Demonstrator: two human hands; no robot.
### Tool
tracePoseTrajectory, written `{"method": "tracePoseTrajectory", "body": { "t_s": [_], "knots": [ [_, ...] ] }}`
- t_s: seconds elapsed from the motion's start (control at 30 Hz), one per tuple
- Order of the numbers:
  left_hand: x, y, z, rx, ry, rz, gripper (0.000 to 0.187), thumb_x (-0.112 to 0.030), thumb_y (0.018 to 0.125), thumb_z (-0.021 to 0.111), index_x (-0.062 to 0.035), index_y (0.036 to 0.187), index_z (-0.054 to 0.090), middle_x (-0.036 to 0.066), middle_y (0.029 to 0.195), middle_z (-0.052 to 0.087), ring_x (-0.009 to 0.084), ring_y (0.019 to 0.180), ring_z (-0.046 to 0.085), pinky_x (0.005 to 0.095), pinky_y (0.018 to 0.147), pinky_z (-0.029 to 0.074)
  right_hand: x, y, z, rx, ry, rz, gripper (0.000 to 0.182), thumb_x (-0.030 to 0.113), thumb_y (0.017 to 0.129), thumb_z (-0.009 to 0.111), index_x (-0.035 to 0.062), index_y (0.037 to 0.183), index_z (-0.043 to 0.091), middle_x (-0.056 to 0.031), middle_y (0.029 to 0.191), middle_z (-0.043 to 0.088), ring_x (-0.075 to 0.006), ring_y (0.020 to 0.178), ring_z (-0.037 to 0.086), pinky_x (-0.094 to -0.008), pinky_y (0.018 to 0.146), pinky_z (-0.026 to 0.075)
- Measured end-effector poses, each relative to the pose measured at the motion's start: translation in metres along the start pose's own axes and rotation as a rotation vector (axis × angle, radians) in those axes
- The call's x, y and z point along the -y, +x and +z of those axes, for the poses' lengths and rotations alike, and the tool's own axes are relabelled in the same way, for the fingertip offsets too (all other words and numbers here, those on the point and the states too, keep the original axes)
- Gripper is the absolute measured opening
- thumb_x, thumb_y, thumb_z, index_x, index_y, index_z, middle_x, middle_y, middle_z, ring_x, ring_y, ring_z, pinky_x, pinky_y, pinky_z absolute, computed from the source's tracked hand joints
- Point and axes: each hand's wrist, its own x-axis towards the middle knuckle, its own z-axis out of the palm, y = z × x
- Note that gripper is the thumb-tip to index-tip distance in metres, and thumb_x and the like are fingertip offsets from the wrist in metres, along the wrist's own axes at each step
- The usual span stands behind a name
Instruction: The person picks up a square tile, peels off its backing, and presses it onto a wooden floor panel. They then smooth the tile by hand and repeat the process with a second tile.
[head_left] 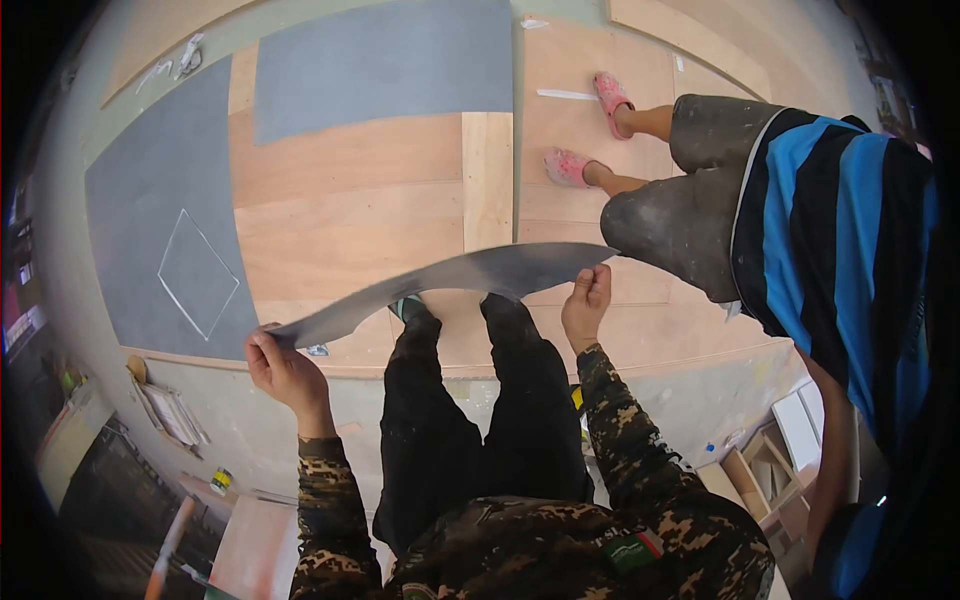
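Observation:
A thin, dark grey flexible sheet (pixel 450 268) bows upward between my two hands, in front of my legs. The fingers of my left hand (pixel 285 378) pinch its left end. My right hand (pixel 588 306) is closed on its right end, close to the other person's knee. Beneath it lies a plywood surface (pixel 350 225), partly covered by a grey panel (pixel 385 70) at the top. Another grey panel (pixel 150 180) at the left bears a pale diamond outline (pixel 167 285).
To my right stands a person in a striped shirt (pixel 830 220) and pink clogs (pixel 568 168). A pale wooden strip (pixel 487 180) runs across the plywood. Scraps of white material (pixel 188 56) lie at the upper left. Wooden compartments (pixel 765 470) are at the lower right.

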Motion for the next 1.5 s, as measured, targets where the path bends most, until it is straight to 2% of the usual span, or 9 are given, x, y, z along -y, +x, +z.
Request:
{"method": "tracePoseTrajectory", "body": {
  "t_s": [0.33, 0.5, 0.63, 0.93, 0.97, 1.0, 1.07, 1.1, 1.5],
  "knots": [
    [0.016, 0.019, 0.022, -0.088, 0.164, -0.003, 0.026, -0.021, 0.103, 0.05, -0.0054, 0.082, 0.053, -0.005, 0.076, 0.047, 0.0062, 0.073, 0.04, 0.0225, 0.069, 0.036, -0.031, -0.013, 0.019, 0.078, 0.061, 0.083, 0.019, 0.019, 0.101, 0.05, 0.0047, 0.089, 0.049, 0.0001, 0.073, 0.048, -0.0091, 0.069, 0.043, -0.0258, 0.06, 0.038],
    [0.039, 0.019, 0.025, -0.086, 0.122, -0.066, 0.027, -0.022, 0.103, 0.05, -0.0055, 0.082, 0.052, -0.003, 0.078, 0.051, 0.0068, 0.075, 0.044, 0.024, 0.07, 0.04, -0.032, -0.015, 0.031, 0.026, -0.045, 0.075, 0.019, 0.02, 0.099, 0.051, 0.0021, 0.095, 0.05, -0.0106, 0.075, 0.049, -0.0207, 0.071, 0.049, -0.0356, 0.067, 0.043],
    [0.065, 0.033, 0.012, -0.101, 0.194, -0.037, 0.026, -0.023, 0.102, 0.052, -0.0041, 0.084, 0.053, -0.001, 0.08, 0.053, 0.0084, 0.076, 0.046, 0.0242, 0.071, 0.041, -0.046, -0.017, 0.044, 0.023, -0.064, 0.1, 0.02, 0.022, 0.099, 0.053, 0.0016, 0.098, 0.052, -0.012, 0.078, 0.054, -0.022, 0.071, 0.052, -0.0347, 0.067, 0.045],
    [0.114, 0.074, 0.025, -0.124, 0.172, -0.097, 0.027, -0.022, 0.101, 0.053, -0.0056, 0.08, 0.053, -0.005, 0.074, 0.045, 0.006, 0.069, 0.037, 0.023, 0.062, 0.032, -0.066, 0.001, 0.067, 0.104, -0.083, -0.098, 0.015, 0.017, 0.098, 0.054, 0.0028, 0.093, 0.051, -0.0114, 0.071, 0.055, -0.0224, 0.062, 0.053, -0.0346, 0.059, 0.045],
    [0.129, 0.084, 0.024, -0.106, 0.161, -0.128, 0.028, -0.023, 0.101, 0.054, -0.0062, 0.078, 0.053, -0.006, 0.072, 0.044, 0.0055, 0.068, 0.035, 0.0232, 0.06, 0.03, -0.069, 0.003, 0.075, 0.092, -0.076, -0.111, 0.017, 0.018, 0.1, 0.052, 0.0025, 0.091, 0.051, -0.0032, 0.066, 0.049, -0.0112, 0.06, 0.046, -0.0279, 0.055, 0.04],
    [0.132, 0.082, 0.028, -0.114, 0.166, -0.111, 0.028, -0.023, 0.101, 0.054, -0.0062, 0.078, 0.053, -0.006, 0.072, 0.044, 0.0055, 0.068, 0.035, 0.0232, 0.06, 0.03, -0.07, 0.01, 0.07, 0.098, -0.057, -0.115, 0.017, 0.018, 0.1, 0.052, 0.0025, 0.091, 0.051, -0.0032, 0.066, 0.049, -0.0112, 0.06, 0.046, -0.0279, 0.055, 0.04],
    [0.156, 0.098, 0.029, -0.118, 0.223, -0.277, 0.028, -0.024, 0.1, 0.055, -0.0064, 0.078, 0.055, -0.007, 0.071, 0.043, 0.0051, 0.066, 0.033, 0.0237, 0.058, 0.027, -0.072, 0.018, 0.081, 0.097, -0.152, -0.112, 0.012, 0.013, 0.095, 0.056, 0.0024, 0.091, 0.053, -0.0142, 0.069, 0.057, -0.0281, 0.059, 0.057, -0.0372, 0.058, 0.046],
    [0.157, 0.104, 0.039, -0.128, 0.236, -0.269, 0.028, -0.025, 0.1, 0.055, -0.0052, 0.08, 0.057, -0.007, 0.071, 0.045, 0.0052, 0.067, 0.036, 0.0235, 0.059, 0.03, -0.064, 0.023, 0.083, 0.1, -0.158, -0.073, 0.013, 0.013, 0.095, 0.056, 0.0022, 0.089, 0.053, -0.0159, 0.069, 0.058, -0.0298, 0.06, 0.059, -0.0383, 0.058, 0.046],
    [0.263, 0.23, 0.102, 0.143, 0.389, -0.14, 0.035, -0.029, 0.095, 0.059, 0.0034, 0.104, 0.068, 0.004, 0.092, 0.064, 0.0122, 0.085, 0.053, 0.0281, 0.077, 0.044, -0.128, 0.132, 0.165, 0.04, -0.208, -0.243, 0.022, 0.02, 0.093, 0.06, 0.0003, 0.085, 0.057, -0.0176, 0.068, 0.06, -0.0328, 0.062, 0.059, -0.0419, 0.06, 0.045]
  ]
}}
